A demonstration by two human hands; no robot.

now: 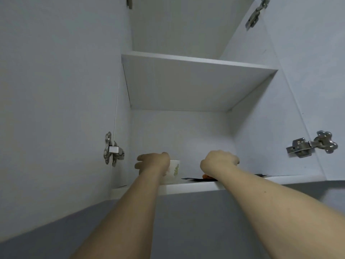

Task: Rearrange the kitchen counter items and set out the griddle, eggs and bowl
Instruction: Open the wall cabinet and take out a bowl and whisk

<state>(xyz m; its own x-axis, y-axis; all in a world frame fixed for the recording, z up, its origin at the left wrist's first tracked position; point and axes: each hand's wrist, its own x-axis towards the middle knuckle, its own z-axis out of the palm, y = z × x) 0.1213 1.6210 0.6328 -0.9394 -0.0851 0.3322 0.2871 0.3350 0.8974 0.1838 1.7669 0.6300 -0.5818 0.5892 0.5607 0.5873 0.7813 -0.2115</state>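
Overhead, left hand (152,163) grips one white cup (173,171); right hand (219,160) reaches in, grasp unclear.

Two bare forearms run up from the bottom edge, with no sleeve, watch or band on either. The left hand (152,163) and right hand (219,160) are bare too, without gloves; no ring shows.

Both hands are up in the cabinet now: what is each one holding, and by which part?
The left hand holds the white cup by its left side wall. The right hand reaches over a flat black item; whether it grips anything cannot be told.
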